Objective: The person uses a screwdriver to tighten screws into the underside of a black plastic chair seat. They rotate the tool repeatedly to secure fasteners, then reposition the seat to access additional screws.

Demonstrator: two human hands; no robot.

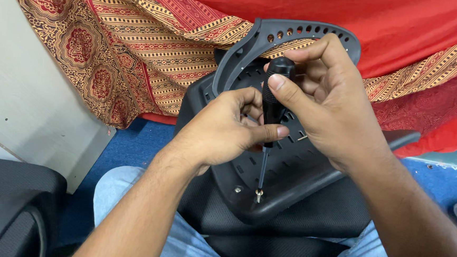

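Evidently the black-handled screwdriver (273, 102) stands nearly upright over the black plastic chair back (289, 169), its thin shaft running down to a small silver screw (259, 194) near the panel's lower edge, at about 6 o'clock from the handle. A second screw head (238, 189) sits just beside it, at 9 o'clock.

By my judgement the driver is light and stiff, its smooth rounded handle a little slippery — best gripped around the handle's middle, with a fingertip on the cap to press it down. The slotted panel looks rigid but light, resting on the person's lap, and would likely rock unless steadied.

The right hand (330, 103) comes in from 4 o'clock, wrist bent, fingers curled shut around the top of the handle with the thumb laid across its front. The left hand (223, 128) reaches from 7 o'clock, fingers folded and the thumb pinching the lower handle — both hands closed on the tool. A patterned red cloth (139, 38) hangs behind, at 12 o'clock.
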